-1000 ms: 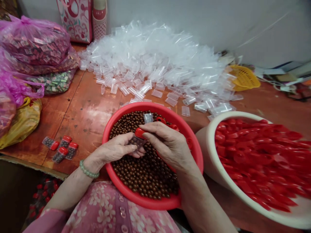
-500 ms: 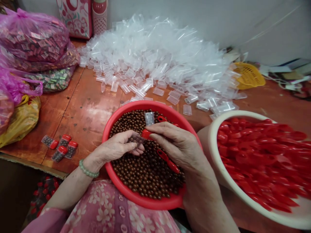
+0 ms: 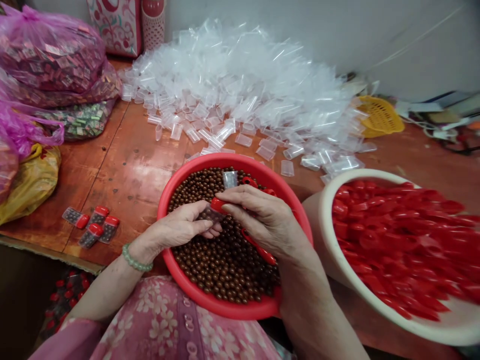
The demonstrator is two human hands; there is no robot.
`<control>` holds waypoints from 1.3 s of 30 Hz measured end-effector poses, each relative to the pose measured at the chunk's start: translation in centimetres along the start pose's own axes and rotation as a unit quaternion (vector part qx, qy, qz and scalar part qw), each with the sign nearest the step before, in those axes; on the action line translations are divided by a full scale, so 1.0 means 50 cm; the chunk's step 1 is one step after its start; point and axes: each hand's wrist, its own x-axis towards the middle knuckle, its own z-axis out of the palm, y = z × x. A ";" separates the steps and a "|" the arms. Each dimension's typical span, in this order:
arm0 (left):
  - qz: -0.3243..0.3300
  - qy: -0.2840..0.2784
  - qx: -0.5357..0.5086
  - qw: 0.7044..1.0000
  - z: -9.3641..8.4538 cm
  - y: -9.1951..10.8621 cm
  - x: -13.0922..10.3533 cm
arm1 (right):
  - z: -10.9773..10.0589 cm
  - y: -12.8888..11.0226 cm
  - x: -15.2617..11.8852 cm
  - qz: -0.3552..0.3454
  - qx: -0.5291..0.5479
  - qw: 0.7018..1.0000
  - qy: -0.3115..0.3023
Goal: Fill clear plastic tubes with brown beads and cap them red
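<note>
My left hand (image 3: 191, 222) is closed round a small clear plastic container (image 3: 211, 214) with brown balls in it. Between its thumb and fingers, my right hand (image 3: 262, 215) pinches a red cap (image 3: 217, 204) at the container's upper end; whether the cap is fully seated I cannot tell. Both hands are over a red basin (image 3: 232, 312) of shiny brown balls (image 3: 210, 270). In the basin lie an empty clear container (image 3: 230, 179) and several red plastic pieces, one (image 3: 264, 252) partly under my right hand.
Clear empty containers (image 3: 240, 85) are heaped at the back. A white tub (image 3: 328, 220) of red caps (image 3: 405, 240) stands right. Filled red-capped containers (image 3: 92, 235) lie left, near the table edge. Purple bags (image 3: 52, 55) are at far left; a yellow basket (image 3: 380, 117) sits back right.
My right hand has moved slightly left with the red cap, which now meets the container's upper end. My left hand keeps its hold on the container. The view has shifted slightly.
</note>
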 end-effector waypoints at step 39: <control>0.003 0.034 -0.012 0.999 0.006 0.017 -0.001 | -0.042 0.014 -0.022 0.015 -0.026 0.999 0.015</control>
